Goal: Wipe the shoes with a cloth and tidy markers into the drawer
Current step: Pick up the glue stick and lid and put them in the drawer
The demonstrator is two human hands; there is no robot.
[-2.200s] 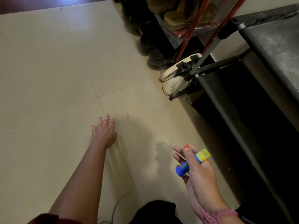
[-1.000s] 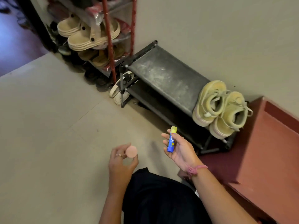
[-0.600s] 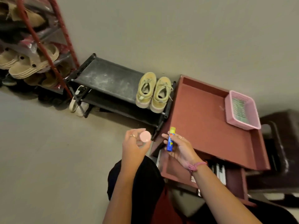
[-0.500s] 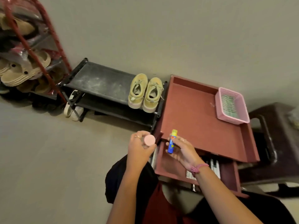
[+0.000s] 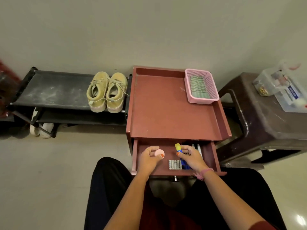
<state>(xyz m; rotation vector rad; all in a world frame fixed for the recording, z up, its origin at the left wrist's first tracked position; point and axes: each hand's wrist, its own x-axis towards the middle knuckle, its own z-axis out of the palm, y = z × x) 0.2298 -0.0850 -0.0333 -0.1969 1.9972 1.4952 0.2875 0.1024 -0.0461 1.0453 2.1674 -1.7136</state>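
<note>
A dusty black fabric shoe rack is seen against the wall, and a pair of tan lace-up shoes is carried at its right end, just beside a reddish-brown cabinet with a raised rim on its worktop. To the right a dark plastic stool is seen, topped by a clear lidded box. A pink perforated basket is placed in the worktop's far right corner, and a folded green striped cloth is held inside it. Below, the drawer is pulled open; a row of small silver cylinders and some pens or markers at its right side, partly hidden, are contained in it. Over the drawer, a blue marker with a yellow cap is gripped by the right hand, and a round pink disc-shaped object is pinched by the left hand.
</note>
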